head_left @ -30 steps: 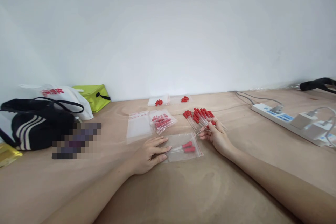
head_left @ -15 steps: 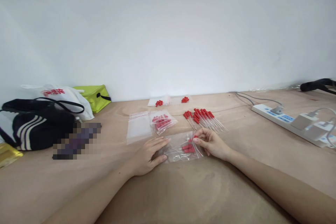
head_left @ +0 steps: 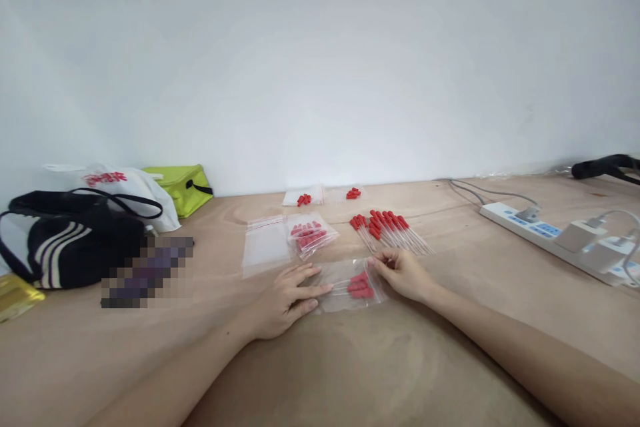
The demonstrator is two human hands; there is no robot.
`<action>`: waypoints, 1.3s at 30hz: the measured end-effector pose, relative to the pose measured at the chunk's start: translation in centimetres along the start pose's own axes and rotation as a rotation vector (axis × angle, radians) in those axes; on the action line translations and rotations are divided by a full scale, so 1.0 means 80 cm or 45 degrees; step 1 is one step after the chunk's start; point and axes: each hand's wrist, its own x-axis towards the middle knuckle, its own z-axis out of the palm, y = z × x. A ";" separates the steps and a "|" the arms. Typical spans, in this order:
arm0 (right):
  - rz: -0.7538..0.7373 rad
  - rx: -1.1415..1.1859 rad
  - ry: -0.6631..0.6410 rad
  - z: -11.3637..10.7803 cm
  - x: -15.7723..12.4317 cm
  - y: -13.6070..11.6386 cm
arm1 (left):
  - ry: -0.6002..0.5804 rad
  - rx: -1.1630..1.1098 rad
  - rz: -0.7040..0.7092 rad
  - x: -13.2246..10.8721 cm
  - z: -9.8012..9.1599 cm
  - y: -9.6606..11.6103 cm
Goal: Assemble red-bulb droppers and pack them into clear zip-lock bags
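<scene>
On the bench (head_left: 325, 373), the left hand (head_left: 285, 300), fingers spread, rests on the clear bag (head_left: 345, 304) at nine o'clock, seemingly steadying it, while the right hand (head_left: 401, 273) pinches its two-o'clock corner, probably controlling the end nearest the red-topped droppers (head_left: 361, 288) inside.

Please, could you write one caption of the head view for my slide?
Left hand and right hand touch a clear bag holding red-topped droppers; loose droppers lie beyond on the table.
</scene>
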 end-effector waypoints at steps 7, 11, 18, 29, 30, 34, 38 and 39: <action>0.072 -0.650 0.221 0.000 0.057 -0.002 | -0.013 0.015 -0.043 0.001 0.000 0.001; 0.295 -0.874 0.161 0.014 0.081 -0.016 | -0.007 0.010 -0.027 0.000 0.000 0.001; 0.361 -0.838 0.132 0.024 0.092 -0.022 | -0.020 0.003 -0.036 0.000 -0.002 0.003; -0.061 0.192 0.474 -0.012 0.031 0.008 | 0.023 -0.025 -0.015 -0.001 0.002 -0.001; 0.000 0.305 0.506 -0.016 0.022 0.011 | 0.025 -0.023 -0.016 -0.001 0.002 0.000; 0.198 0.533 0.595 -0.028 -0.004 0.014 | 0.055 -0.020 -0.006 0.001 0.002 0.001; 0.245 0.658 0.602 -0.025 -0.007 0.018 | 0.088 -0.009 0.007 0.001 0.004 -0.001; 0.238 0.677 0.596 -0.023 -0.006 0.019 | 0.091 -0.007 0.006 0.001 0.004 -0.001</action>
